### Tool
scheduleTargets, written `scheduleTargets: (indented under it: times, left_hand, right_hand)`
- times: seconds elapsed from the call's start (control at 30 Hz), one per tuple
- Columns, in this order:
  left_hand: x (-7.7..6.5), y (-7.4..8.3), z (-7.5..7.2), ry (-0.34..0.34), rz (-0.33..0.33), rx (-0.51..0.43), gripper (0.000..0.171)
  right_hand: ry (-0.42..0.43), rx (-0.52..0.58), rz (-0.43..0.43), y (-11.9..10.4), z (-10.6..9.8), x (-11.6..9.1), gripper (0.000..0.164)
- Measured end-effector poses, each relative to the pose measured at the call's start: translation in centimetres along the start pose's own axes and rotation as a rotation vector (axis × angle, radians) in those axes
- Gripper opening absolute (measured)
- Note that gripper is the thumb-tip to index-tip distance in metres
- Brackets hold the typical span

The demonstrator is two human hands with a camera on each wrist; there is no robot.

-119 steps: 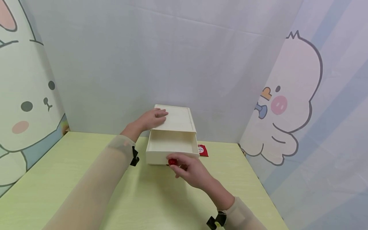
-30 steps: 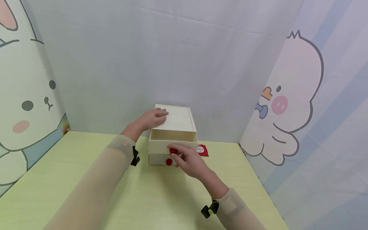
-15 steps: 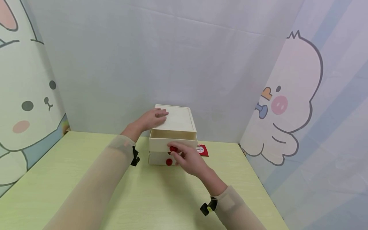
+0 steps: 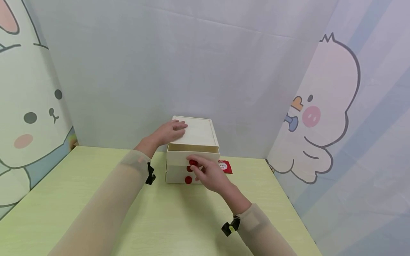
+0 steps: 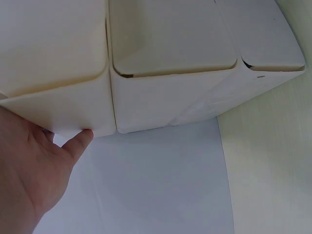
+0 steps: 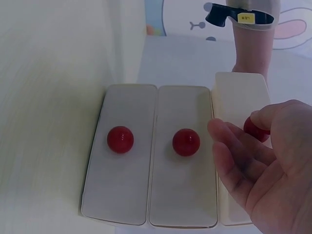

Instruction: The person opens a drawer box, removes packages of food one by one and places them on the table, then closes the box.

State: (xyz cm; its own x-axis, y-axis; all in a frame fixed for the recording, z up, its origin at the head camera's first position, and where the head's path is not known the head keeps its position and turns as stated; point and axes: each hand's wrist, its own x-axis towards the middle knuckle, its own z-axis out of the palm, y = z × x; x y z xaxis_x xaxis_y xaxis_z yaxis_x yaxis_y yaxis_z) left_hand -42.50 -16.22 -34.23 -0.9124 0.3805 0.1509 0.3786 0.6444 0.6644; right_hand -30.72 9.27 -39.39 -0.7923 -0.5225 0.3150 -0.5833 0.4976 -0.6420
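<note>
Top drawer (image 4: 176, 157) is sitting partly open, its front facing the right hand (image 4: 211, 176), which is pinching the red knob (image 4: 193, 162) between thumb and finger. From that grip, the drawer's body is lying toward twelve o'clock, while the long axis of its front is running from nine to three, square across the sliding line. Middle drawer (image 6: 183, 190) and bottom drawer (image 6: 117, 183) are looking closed, stacked toward six. At three from the knob, a red packet (image 4: 226, 167) is resting on the table (image 4: 153, 220), beside the cabinet (image 4: 200, 132). Farther off, between ten and eleven, the left hand (image 4: 168, 132) is resting on the cabinet top, fingers relaxed, gripping nothing.
</note>
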Motion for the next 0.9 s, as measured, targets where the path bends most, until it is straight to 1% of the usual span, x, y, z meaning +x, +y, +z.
scheduleTargets:
  times: [0.33,0.7,0.9]
  left_hand:
    - [0.1,0.0,0.0,-0.001,-0.008,0.010,0.058]
    - [0.1,0.0,0.0,-0.006,-0.006,-0.001,0.058]
    - [0.2,-0.1,-0.1,-0.009,-0.007,0.008,0.058]
  right_hand:
    - [0.005,0.006,0.033,0.1,0.0,0.7,0.041]
    - [0.021,0.009,0.013,0.9,0.1,1.4,0.040]
    - [0.029,0.001,0.030,0.8,0.2,1.7,0.040]
